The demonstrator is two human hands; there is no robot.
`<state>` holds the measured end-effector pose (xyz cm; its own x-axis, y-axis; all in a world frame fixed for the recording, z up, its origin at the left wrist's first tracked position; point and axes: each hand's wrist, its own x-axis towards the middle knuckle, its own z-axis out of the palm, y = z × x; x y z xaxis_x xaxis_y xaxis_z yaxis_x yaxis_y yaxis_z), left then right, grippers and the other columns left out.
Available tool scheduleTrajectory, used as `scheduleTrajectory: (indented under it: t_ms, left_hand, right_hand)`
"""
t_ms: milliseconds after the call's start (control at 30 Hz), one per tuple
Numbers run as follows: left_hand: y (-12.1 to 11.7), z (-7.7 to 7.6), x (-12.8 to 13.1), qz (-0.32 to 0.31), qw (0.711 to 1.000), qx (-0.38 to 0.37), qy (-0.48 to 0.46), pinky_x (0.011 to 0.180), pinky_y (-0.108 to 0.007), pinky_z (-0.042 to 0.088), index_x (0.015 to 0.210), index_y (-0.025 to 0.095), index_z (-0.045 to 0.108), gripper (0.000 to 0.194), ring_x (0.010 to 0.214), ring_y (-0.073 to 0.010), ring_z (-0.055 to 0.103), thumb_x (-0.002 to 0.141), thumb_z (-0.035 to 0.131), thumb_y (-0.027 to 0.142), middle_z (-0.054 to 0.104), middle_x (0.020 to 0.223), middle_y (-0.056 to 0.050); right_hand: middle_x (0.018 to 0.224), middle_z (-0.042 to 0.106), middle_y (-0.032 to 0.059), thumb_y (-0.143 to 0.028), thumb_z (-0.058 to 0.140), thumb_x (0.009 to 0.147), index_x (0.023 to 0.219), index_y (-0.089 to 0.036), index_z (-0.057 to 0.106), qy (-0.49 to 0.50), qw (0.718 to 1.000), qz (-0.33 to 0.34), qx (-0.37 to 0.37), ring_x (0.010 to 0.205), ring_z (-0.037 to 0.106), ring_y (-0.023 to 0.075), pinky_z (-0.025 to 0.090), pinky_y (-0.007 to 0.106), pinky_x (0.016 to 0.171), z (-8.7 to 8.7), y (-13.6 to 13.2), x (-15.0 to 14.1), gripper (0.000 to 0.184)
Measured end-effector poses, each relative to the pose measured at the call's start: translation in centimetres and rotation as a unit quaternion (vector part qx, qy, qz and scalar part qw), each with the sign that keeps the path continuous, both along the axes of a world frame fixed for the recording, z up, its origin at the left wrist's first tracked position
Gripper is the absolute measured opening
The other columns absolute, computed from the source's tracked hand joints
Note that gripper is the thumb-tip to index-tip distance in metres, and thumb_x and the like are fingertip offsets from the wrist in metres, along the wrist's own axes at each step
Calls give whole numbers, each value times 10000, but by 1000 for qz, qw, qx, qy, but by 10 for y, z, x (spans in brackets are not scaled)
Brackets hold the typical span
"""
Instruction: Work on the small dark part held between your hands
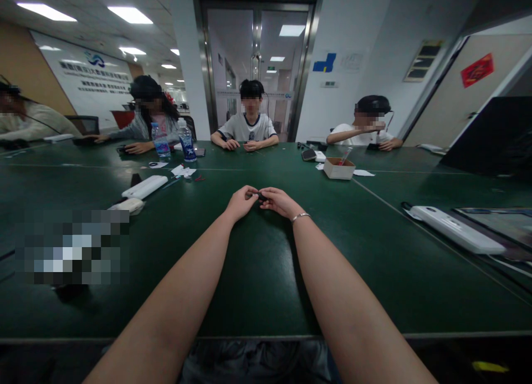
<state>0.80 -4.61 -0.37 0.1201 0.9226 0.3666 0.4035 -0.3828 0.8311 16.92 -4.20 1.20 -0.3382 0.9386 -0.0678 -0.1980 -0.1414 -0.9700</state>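
Note:
Both my hands meet over the middle of the green table (266, 273). Between their fingertips is a small black object (261, 196), too small and too covered to name. My left hand (243, 201) pinches it from the left, the thumb and fingers closed. From the other side my right hand (280, 201) grips it, the fingers curled in. A silver bracelet (301, 216) circles my right wrist. Much of the black object is hidden behind the fingers.
On the left lie a white power bank (145, 187) and a blurred-out item (75, 251). Farther back stand two bottles (187, 140) (160, 140). A small open box (339, 169) sits back right, and a white power strip (457, 229) lies right. Several people sit across the table.

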Motion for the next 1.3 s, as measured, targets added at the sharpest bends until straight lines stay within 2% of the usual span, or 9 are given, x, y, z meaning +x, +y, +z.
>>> scheduleTrajectory:
  t_ms: [167, 333, 467, 633, 933, 1100, 1300]
  left_hand:
    - [3, -4, 0, -10, 1000, -25, -9, 682, -267, 479, 938, 184, 616, 203, 677, -123, 588, 809, 522, 309, 645, 784, -25]
    - [1, -2, 0, -8, 1000, -17, 4, 663, -256, 468, 962, 191, 615, 216, 679, -119, 581, 789, 541, 297, 643, 834, -27]
    - [1, -2, 1, -13, 999, -30, 7, 626, -250, 456, 951, 193, 614, 222, 605, -114, 549, 828, 478, 318, 614, 696, -3]
    - [2, -2, 0, -1, 1000, -11, 3, 637, -243, 465, 934, 195, 622, 199, 642, -107, 565, 786, 550, 306, 652, 837, -22]
    - [3, -4, 0, -15, 1000, -25, -9, 615, -244, 462, 951, 185, 605, 208, 637, -115, 569, 813, 497, 299, 625, 764, -16]
    - [6, -6, -1, -10, 1000, -10, -5, 651, -249, 468, 937, 195, 616, 201, 683, -117, 575, 796, 528, 307, 642, 845, -26]
    - [4, -6, -1, -14, 1000, -20, -10, 673, -260, 476, 928, 186, 623, 227, 707, -129, 599, 810, 520, 350, 662, 822, -32]
  right_hand:
    - [617, 597, -13, -113, 603, 841, 854, -142, 591, -2, 1000, 12, 8, 478, 552, 63, 577, 234, 576, -2, 1, 1, 35]
    - [606, 596, -14, -99, 583, 850, 863, -140, 584, -1, 1000, 7, 4, 470, 551, 62, 579, 235, 585, -1, 1, 1, 43]
    - [630, 611, -1, -96, 587, 847, 871, -138, 586, -7, 1000, 13, 5, 479, 561, 66, 568, 220, 553, 1, -1, 1, 48]
    - [594, 591, -19, -81, 572, 849, 864, -144, 586, -5, 1000, 5, 3, 466, 547, 64, 579, 239, 574, 1, -1, 0, 67]
    - [627, 610, -4, -74, 553, 860, 880, -139, 583, -7, 1000, 9, 1, 470, 558, 63, 572, 221, 553, 1, 0, 1, 75]
    - [607, 599, -8, -66, 535, 868, 871, -134, 578, -1, 1000, 4, 0, 462, 554, 64, 580, 242, 578, 2, -1, 0, 81]
    - [603, 604, -7, -57, 498, 884, 869, -135, 573, -6, 1000, 4, -3, 460, 550, 63, 578, 231, 565, 3, -2, -1, 109]
